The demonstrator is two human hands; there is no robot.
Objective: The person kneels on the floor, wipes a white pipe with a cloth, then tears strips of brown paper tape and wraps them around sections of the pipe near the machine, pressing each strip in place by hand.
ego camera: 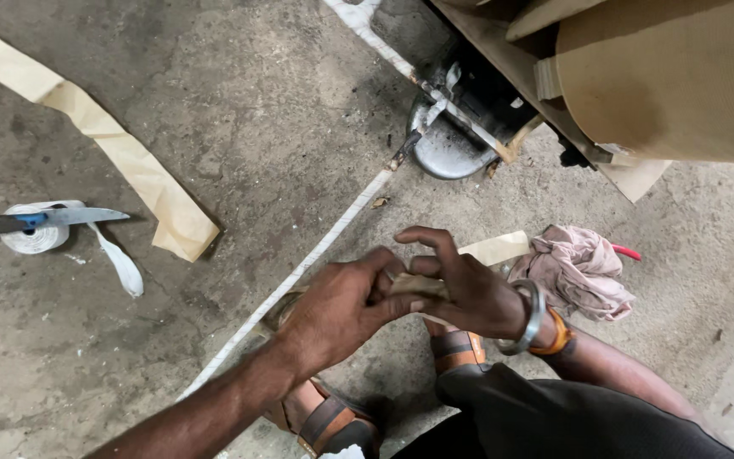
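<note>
- No packages, labels, signs or screens show anywhere in the frame.

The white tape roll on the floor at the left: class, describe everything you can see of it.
The white tape roll lies flat on the grey concrete floor, left of both hands and untouched by them. It looks like woven cloth tape, slightly soiled. A loose tail runs right and down from it, ending in a folded loop. A knife with a blue band at its handle rests across the roll's top, blade pointing right.
</note>
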